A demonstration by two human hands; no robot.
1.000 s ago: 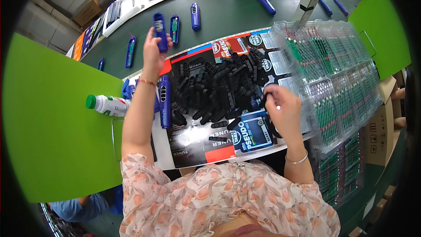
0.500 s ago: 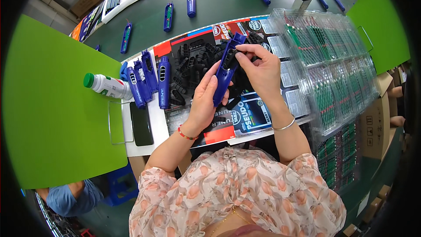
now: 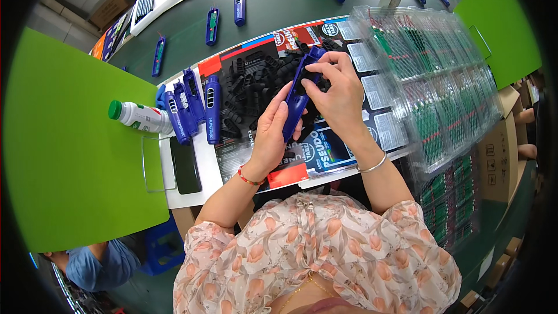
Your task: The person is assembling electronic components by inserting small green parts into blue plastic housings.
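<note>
My left hand (image 3: 271, 131) is wrapped round the lower part of a long blue plastic housing shell (image 3: 296, 106), its hollow side facing up and tilted to the right at the top. My right hand (image 3: 341, 96) reaches in from the right, thumb and forefinger closed on a small black plastic piece (image 3: 301, 86) within the shell's hollow. The fingers partly cover this piece. Beneath and left of the shell lies a heap of black plastic pieces (image 3: 251, 84) on printed sheets (image 3: 288, 177).
Left stand several blue housings (image 3: 213, 110), a white bottle with green cap (image 3: 139, 116) and a dark phone (image 3: 186, 166). Clear trays of green circuit boards (image 3: 427, 90) fill the right. Blue housings (image 3: 211, 26) lie across the green bench. Green panels (image 3: 81, 139) flank both sides.
My right thumb and forefinger have shifted slightly left and spread along the black piece in the shell. My left hand keeps its grip. The whole view has shifted a little.
</note>
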